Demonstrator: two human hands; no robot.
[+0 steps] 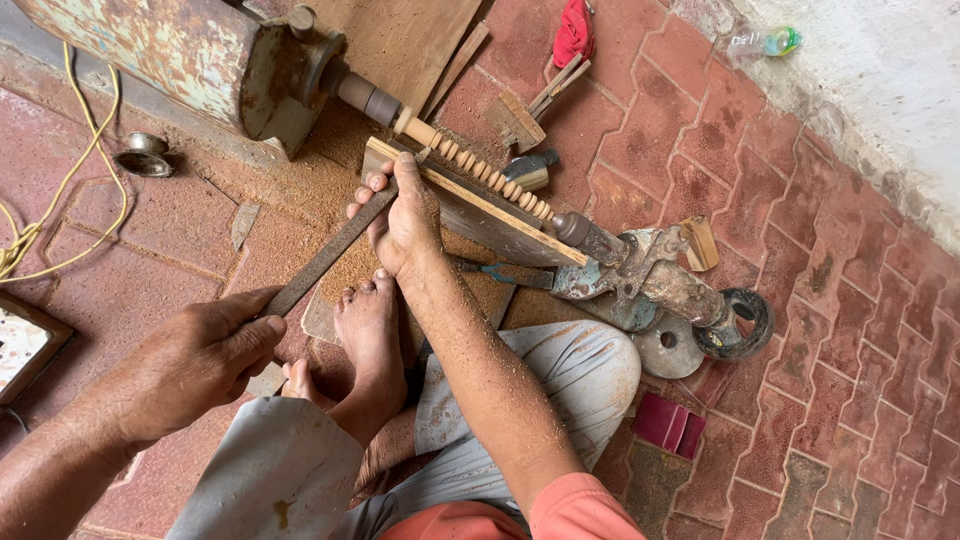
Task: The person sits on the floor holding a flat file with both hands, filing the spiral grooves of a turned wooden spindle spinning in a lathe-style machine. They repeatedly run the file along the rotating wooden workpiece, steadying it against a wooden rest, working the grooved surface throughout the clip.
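- Two hands on one chisel [325,255]: my left hand [195,365], at lower left of the frame, is clenched round its near end, and my right hand [403,222], at centre, grips the far end with the fingers wrapped over the blade.
- The chisel runs as a long, dark, flat bar from lower left up toward the centre, its tip at the wooden rest [470,200] beside the spindle [480,165].
- It looks like stiff, heavy steel, rusty rather than slick; I judge it wants one grip well back and one close to the tip, as I have it.
- The spindle, pale wood cut into a row of beads, sits between the motor housing [190,60] at upper left and the tailstock [650,285] at centre right. It is thin, so I'd guess it is fragile under hard pressure.
- Sawdust [300,185] lies thick on the brick floor [800,250].
- My foot [370,340] rests just below my right hand.
- Hidden: the chisel's cutting edge, under my fingers, and any handle, inside my left fist. Whether the spindle is turning I cannot tell.
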